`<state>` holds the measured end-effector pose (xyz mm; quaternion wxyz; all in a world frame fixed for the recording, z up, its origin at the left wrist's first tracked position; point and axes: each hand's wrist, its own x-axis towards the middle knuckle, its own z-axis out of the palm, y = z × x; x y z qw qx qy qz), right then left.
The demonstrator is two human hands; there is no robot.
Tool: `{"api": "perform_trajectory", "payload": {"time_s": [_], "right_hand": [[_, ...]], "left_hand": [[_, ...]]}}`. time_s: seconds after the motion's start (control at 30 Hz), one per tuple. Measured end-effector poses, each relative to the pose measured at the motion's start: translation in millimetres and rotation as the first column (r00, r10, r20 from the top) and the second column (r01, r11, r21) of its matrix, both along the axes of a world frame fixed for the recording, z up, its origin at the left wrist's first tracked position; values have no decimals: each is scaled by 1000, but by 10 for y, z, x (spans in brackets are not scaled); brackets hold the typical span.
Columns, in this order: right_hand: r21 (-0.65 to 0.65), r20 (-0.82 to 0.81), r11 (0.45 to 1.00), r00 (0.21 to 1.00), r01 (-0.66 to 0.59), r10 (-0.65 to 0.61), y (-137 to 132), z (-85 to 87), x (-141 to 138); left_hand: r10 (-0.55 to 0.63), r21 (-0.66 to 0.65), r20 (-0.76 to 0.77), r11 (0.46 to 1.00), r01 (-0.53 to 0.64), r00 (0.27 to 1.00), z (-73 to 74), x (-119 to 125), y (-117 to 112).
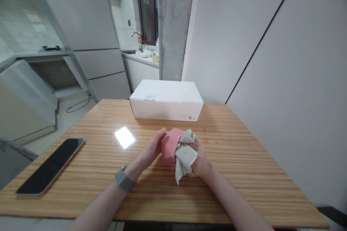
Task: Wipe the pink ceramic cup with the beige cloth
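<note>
A pink bowl-like vessel (170, 145) is held tilted above the middle of the wooden table (238, 173), its opening turned toward the right. My left hand (155, 143) grips its left side, fingers curled behind it. A beige cloth (185, 154) is bunched in my right hand (200, 157) and pressed against the opening of the pink vessel. Part of the cloth hangs down below the hand. The fingers of my right hand are mostly hidden by the cloth, and the inside of the vessel cannot be seen. A grey band (124, 179) circles my left wrist.
Behind my hands, a white box (166, 101) stands at the table's far edge. On the left lies a black phone-like device (51, 168). A white wall (292, 90) rises along the right side. Farther back are cabinets and a sink faucet (139, 41).
</note>
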<state>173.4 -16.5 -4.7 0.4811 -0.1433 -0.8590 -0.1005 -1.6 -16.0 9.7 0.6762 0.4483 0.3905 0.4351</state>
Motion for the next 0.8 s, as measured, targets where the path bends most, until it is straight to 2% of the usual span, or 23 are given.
{"api": "perform_trajectory", "payload": {"time_s": [0.1,0.17,0.23,0.3,0.4,0.53,0.67,0.8], "right_hand": [[76,60,995,997,-62,58,-60,23,-90],[78,71,994,995,-76,70,-82,16,-107],[45,82,997,995,-69,65,-81,-9,-88],[-4,93,999,995,-41,41,-63,-34,-51],[-75,71,997,997,-1,7,-34,-38,-2],[-131,9,991,1000,21,-20,-14,3,32],[-108,5,993,999,48,-48,-11,24,29],[22,59,1000,998,8,-9,-36,42,-23]], "left_hand": [[-27,18,-25,999,27,999,18,-42,1],[-2,38,-122,999,7,993,35,-83,-1],[42,69,-221,997,-27,974,35,-111,5],[41,120,-259,993,-10,965,36,-107,11],[16,234,-273,971,51,962,85,-52,-11],[26,312,-256,948,57,966,165,-1,-82],[-31,205,-121,977,55,992,113,-2,-98],[26,70,55,997,-30,998,60,26,-56]]}}
